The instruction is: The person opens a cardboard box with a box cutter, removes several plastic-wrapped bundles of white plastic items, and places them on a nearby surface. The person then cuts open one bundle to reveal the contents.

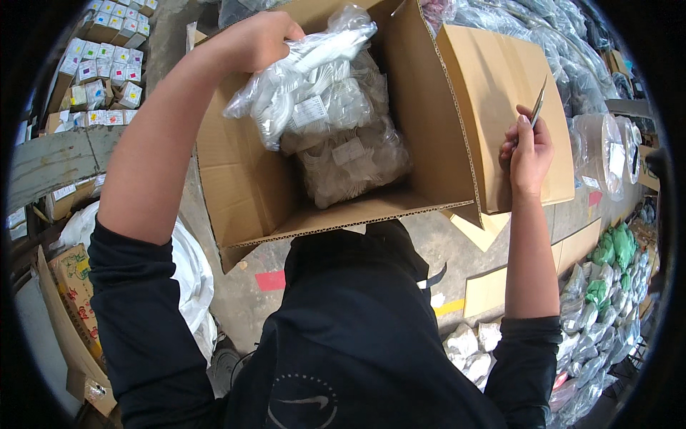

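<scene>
My left hand [268, 39], fingers closed, grips the gathered edge of a clear plastic bag [271, 107] holding whitish curved pieces. The bag hangs over the upper left part of an open cardboard box [243, 193]. Beneath it in the box lie more clear bags [357, 168] of ribbed, translucent pieces, with small white labels on them. Off to the right, my right hand [529, 154] is closed around a thin pointed metal blade [540, 100], tip upward; its handle is hidden in my fingers. That hand is over the box's folded-out right flap [493, 93], and I cannot tell whether it touches.
Clear bags [500, 36] are heaped behind the flap, beside large wrapped reels [600, 157]. Several small labelled boxes [107, 68] stand at the far left. Bagged goods [600, 322] cover the lower right floor. A white sack [189, 279] lies near my left arm.
</scene>
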Demonstrator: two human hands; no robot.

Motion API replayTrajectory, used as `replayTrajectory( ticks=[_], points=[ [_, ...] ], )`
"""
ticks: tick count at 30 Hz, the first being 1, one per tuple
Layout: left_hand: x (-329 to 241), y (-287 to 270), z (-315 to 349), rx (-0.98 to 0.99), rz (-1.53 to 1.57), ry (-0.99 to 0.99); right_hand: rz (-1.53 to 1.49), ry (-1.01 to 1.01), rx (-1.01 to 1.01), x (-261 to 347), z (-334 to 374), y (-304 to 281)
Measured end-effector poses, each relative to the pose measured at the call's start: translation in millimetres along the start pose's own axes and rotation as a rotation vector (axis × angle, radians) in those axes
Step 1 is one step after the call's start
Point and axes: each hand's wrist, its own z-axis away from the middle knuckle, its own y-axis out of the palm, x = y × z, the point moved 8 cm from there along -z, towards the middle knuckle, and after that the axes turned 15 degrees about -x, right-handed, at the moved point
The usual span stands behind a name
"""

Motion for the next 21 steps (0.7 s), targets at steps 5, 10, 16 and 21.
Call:
replayTrajectory(
  ticks=[5, 10, 16, 21],
  points=[
    [-11.8, 33.9, 7.8, -0.004, -0.236, 0.119, 0.016, -0.007, -0.005, 0.8, 0.8, 0.0],
    [-54.2, 131.5, 40.3, 0.262, -0.478, 0.344, -0.003, 0.002, 0.002, 0.6, 1.2, 0.3],
    [-90.1, 204.4, 70.0, 0.453, -0.397, 0.482, 0.01, 0.025, -0.009, -0.2, 0.7, -0.3],
    [-45.5, 189.7, 9.6, 0.197, -0.266, 0.191, 0.012, 0.071, -0.024, -2.4, 2.1, -2.2]
  ],
)
